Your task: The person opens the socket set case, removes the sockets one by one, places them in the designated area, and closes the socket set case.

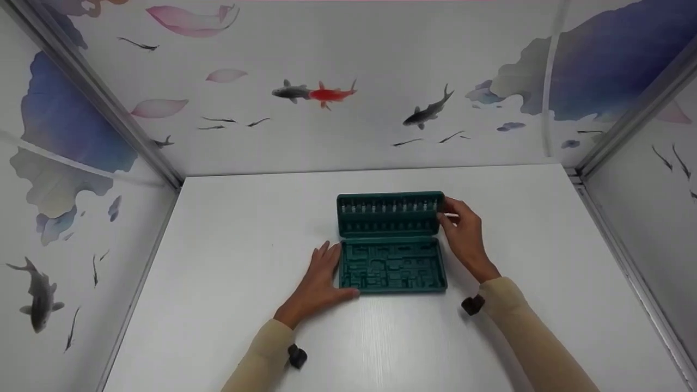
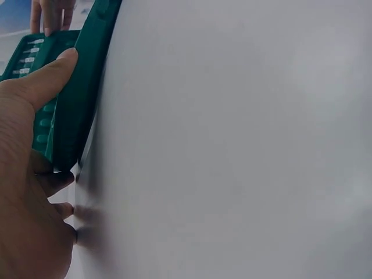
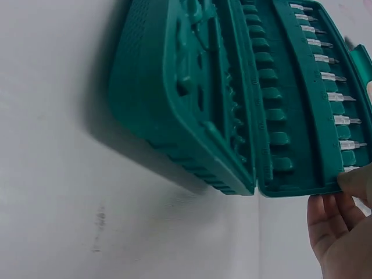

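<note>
A dark green bit case (image 1: 392, 265) lies open on the white table, its base full of moulded recesses. The raised lid (image 1: 389, 224) holds a row of silver screwdriver bits (image 3: 340, 96); below them runs a row of small moulded bumps. My left hand (image 1: 318, 277) holds the base at its front left corner, thumb on the front edge and fingers along the left side. My right hand (image 1: 463, 231) pinches the lid's right edge between thumb and fingers. In the right wrist view the lid (image 3: 296, 116) stands tilted back on its hinge.
The white table (image 1: 245, 228) spreads around the case. White panels with painted fish and petals enclose it: a back wall (image 1: 375, 54), a left wall (image 1: 71, 228) and a right wall (image 1: 648, 179). Black wrist devices sit on both beige sleeves.
</note>
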The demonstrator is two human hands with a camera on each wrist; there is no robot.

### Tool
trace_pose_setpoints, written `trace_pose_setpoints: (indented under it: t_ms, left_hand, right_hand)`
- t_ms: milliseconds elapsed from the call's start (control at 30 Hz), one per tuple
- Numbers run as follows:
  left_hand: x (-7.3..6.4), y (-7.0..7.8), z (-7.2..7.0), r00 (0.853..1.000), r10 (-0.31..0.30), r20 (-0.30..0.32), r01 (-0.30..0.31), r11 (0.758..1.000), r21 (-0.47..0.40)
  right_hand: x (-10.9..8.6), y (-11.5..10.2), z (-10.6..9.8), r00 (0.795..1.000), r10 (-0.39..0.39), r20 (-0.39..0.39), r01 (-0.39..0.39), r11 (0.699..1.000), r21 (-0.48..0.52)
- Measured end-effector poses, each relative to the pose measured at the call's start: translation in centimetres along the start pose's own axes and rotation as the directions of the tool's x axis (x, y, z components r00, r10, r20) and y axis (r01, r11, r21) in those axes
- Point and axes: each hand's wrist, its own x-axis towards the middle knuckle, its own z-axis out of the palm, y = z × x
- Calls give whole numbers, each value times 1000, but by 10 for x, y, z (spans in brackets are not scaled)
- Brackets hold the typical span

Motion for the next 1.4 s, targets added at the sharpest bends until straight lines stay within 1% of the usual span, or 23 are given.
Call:
trace_pose_setpoints:
  t_ms: [167,400,500,633,733,867,1000,1133,1233,1400]
  left_hand:
    - [1,-2,2,1000,-10,3,10,1000,4]
    - [0,-3,3,1000,-12,-14,12,1000,-11]
    - [-1,-1,3,1000,-12,-19,12,1000,-12]
    - [-3,1,2,1000,2,-27,-3,1000,-17]
    - [-4,2,1,999,16,-31,-17,1000,-15]
    - [-5,2,1,999,22,-29,-22,1000,-12]
    - [-6,2,2,999,17,-28,-17,1000,-20]
    - [-7,1,3,1000,-4,-28,3,999,-44]
    - [-8,0,3,999,-22,-27,20,998,-63]
    - [-10,-1,5,998,-55,-20,53,996,-68]
  right_hand:
    - [2,7,4,1000,19,22,-19,1000,4]
    - [8,12,12,996,72,61,-75,997,36]
    - [10,14,15,994,81,72,-84,995,45]
    - [12,15,16,991,101,84,-103,995,19]
    - [13,17,16,985,137,104,-137,991,-9]
    - [14,19,15,971,193,141,-189,981,-42]
    - [14,22,14,958,235,162,-230,972,-50]
    - [15,23,15,947,266,181,-260,964,-52]
    - [15,25,16,942,274,195,-267,962,-64]
    - [15,27,17,931,292,218,-284,957,-66]
